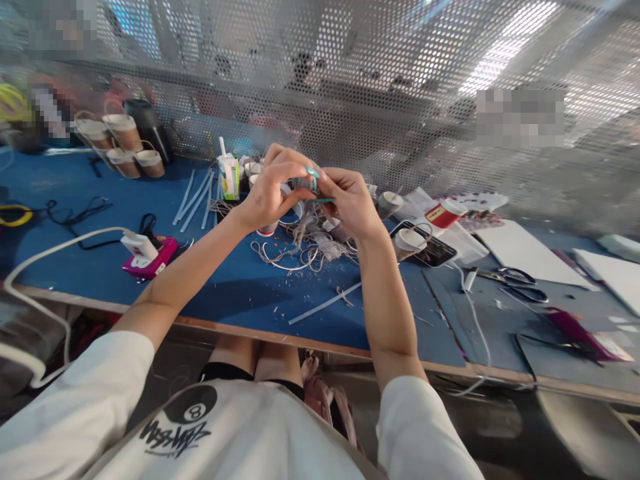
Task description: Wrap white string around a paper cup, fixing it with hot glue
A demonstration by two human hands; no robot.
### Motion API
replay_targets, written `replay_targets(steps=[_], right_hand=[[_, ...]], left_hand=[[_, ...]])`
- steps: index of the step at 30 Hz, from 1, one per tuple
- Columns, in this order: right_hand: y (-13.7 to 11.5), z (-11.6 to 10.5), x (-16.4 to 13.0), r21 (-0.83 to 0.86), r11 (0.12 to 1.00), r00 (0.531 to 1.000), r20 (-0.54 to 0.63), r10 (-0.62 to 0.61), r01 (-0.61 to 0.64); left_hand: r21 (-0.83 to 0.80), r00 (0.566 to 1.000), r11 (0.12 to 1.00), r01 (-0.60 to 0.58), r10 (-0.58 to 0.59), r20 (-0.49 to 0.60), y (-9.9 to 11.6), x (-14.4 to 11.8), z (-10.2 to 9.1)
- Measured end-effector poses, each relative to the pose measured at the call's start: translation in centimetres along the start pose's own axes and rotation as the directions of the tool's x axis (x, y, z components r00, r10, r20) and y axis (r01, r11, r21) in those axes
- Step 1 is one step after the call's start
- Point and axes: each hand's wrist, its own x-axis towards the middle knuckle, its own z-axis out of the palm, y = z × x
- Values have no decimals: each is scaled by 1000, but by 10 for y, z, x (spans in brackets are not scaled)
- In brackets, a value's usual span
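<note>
My left hand [273,187] and my right hand [353,203] meet above the blue table, their fingertips pinched close together. Teal nails show at the fingertips. Between the fingers is a small greyish thing, mostly hidden and too blurred to name. Below and behind the hands lies a tangle of twine [315,253] with crumpled clear plastic. A white cup partly shows behind my left hand. To the right of my right hand stands a small paper cup with a twine handle [410,241], beside a phone [440,250]. A translucent stick [325,305] lies in front.
Small paper cups [125,133] and a black bottle [147,127] stand at the back left. Nearer are several translucent sticks [196,200], a drink carton [230,177] and a pink power strip [150,259] with cables. Scissors [515,280] lie right. Perforated metal mesh [350,80] rises behind.
</note>
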Motion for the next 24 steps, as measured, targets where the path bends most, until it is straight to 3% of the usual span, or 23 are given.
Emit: replay_targets(steps=[4,8,10,13,16,20,24], right_hand=[[-5,-2,-1,-62,997,998,-8,-56,55],[-5,-5,0,-170,976,989,-34,-143,135],[-1,-8,2,-216,964,982,-70,-174,156],[6,-14,6,-214,964,974,-131,-185,155],[13,-20,10,-140,981,980,-124,-155,137],[12,-18,9,-58,992,993,38,-114,116],[7,-11,4,0,996,973,214,-83,85]], left_hand=[[-55,998,998,-43,46,51,-5,1,4],[-210,980,959,-191,197,6,-10,4,8],[-283,975,935,-212,224,8,-10,5,8],[-400,984,909,-119,161,71,-10,3,11],[-461,996,887,28,17,93,-13,0,15],[-476,995,874,99,-101,20,-17,-1,18],[-523,984,840,143,-176,-13,-13,0,17]])
